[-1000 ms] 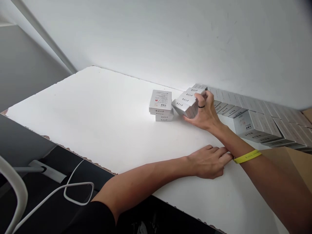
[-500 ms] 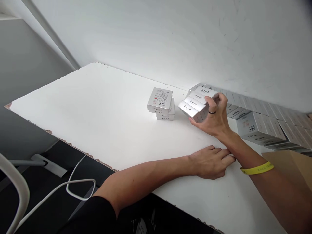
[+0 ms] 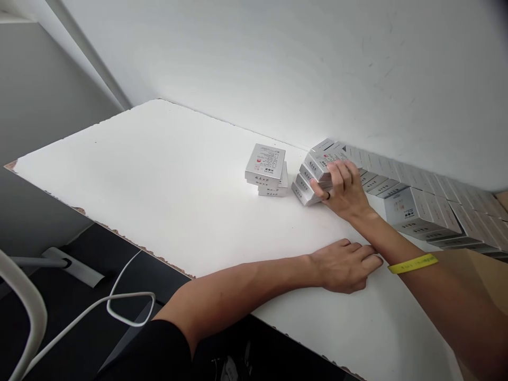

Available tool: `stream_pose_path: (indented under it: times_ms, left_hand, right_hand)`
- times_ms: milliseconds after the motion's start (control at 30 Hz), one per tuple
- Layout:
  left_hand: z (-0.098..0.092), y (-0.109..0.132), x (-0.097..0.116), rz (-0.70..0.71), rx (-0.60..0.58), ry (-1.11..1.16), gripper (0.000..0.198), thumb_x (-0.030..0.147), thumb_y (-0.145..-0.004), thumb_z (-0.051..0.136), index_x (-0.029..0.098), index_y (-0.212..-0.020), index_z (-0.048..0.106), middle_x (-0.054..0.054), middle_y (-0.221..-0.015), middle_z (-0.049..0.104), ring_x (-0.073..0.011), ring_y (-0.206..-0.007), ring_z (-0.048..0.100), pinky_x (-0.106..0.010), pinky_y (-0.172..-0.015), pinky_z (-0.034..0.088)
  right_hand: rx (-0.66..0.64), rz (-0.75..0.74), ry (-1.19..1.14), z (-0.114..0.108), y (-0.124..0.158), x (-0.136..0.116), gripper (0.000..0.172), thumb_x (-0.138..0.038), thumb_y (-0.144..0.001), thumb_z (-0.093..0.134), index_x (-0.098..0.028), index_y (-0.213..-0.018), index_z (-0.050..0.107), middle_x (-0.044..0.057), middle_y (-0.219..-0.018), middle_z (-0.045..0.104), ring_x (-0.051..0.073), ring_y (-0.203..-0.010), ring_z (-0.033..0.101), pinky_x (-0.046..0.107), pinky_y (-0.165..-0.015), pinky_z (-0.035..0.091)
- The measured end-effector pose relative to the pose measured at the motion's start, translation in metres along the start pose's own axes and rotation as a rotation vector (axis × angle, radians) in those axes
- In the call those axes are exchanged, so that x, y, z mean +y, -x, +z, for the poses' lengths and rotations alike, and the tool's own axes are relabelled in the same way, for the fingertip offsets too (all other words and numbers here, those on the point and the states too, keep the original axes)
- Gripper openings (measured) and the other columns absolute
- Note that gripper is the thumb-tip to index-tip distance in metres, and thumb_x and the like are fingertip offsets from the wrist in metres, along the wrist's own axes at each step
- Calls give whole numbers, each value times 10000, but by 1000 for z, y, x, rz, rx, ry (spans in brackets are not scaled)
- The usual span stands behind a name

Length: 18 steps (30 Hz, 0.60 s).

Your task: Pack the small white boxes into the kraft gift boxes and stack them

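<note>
My right hand (image 3: 345, 193), with a ring on one finger and a yellow band at the wrist, grips the right side of a stack of small silver boxes (image 3: 305, 189). Its fingers curl over the upper boxes, and part of the stack is hidden behind them. The stack stands on the white table (image 3: 190, 201), its layers stepped unevenly. Just left of it, apart from my hands, is a shorter pile of the same printed boxes (image 3: 265, 161). My left hand (image 3: 345, 265) rests on the table near my right forearm, fingers curled into a loose fist with nothing visible in them.
Rows of similar silver boxes (image 3: 426, 211) line the wall at the right. A brown cardboard surface (image 3: 470, 275) lies below them. The table's chipped front edge (image 3: 119, 235) runs along the left, with a white cable (image 3: 130, 293) beneath it.
My right hand has turned the tilted stack of boxes and set it upright on the table, against the boxes behind. The printed top face now shows. My left hand stays in place.
</note>
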<state>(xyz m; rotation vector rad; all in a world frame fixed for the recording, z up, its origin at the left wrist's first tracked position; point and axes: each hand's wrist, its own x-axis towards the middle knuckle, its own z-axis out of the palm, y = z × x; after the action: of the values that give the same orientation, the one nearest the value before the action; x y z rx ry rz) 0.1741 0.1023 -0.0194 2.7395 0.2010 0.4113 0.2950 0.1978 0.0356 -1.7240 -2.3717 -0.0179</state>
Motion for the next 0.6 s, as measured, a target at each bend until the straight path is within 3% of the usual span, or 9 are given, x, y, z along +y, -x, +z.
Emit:
stream_pose_path:
  times_ms: [133,233,400,500,600]
  left_hand:
    - [3,-1,-1,4,7,9,412,203,-1087,426,23,-1439,540,-194,-1324,675,-298,-1179,678,-405,-981,498]
    - [2,0,0,1,10,13,404,190,-1075,433,24,-1424,552,-206,-1355,658,-299,-1170,678,-409,-975,501]
    - [-3,0,1,2,-3,10,390,183,-1074,449,8,-1404,562,-217,-1353,661,-299,-1129,682,-415,-985,504]
    - [-6,1,2,-12,-13,0,377,182,-1074,450,16,-1392,566,-221,-1403,646,-298,-1118,684,-422,-1002,506]
    - [-7,1,2,-23,-17,-5,369,199,-1080,456,39,-1395,563,-214,-1549,571,-285,-1149,682,-412,-1052,496]
  right_hand:
    - [46,-40,65,5,6,-1,547,-241,-933,567,-345,-1461,470,144,-1647,388,396,-1668,228,820,-1337,89]
    - [95,-140,149,6,14,4,659,-169,-907,598,-334,-1515,406,162,-1672,338,413,-1649,262,810,-1316,186]
    - [288,-413,376,11,31,10,855,-134,-879,683,-313,-1608,274,205,-1665,301,451,-1572,349,767,-1231,362]
    - [287,-425,354,1,37,9,698,-233,-935,690,-328,-1549,372,171,-1603,392,398,-1512,424,682,-1220,416]
    - [253,-388,293,-30,29,7,486,-454,-1007,640,-310,-1452,511,142,-1541,500,356,-1445,496,636,-1224,402]
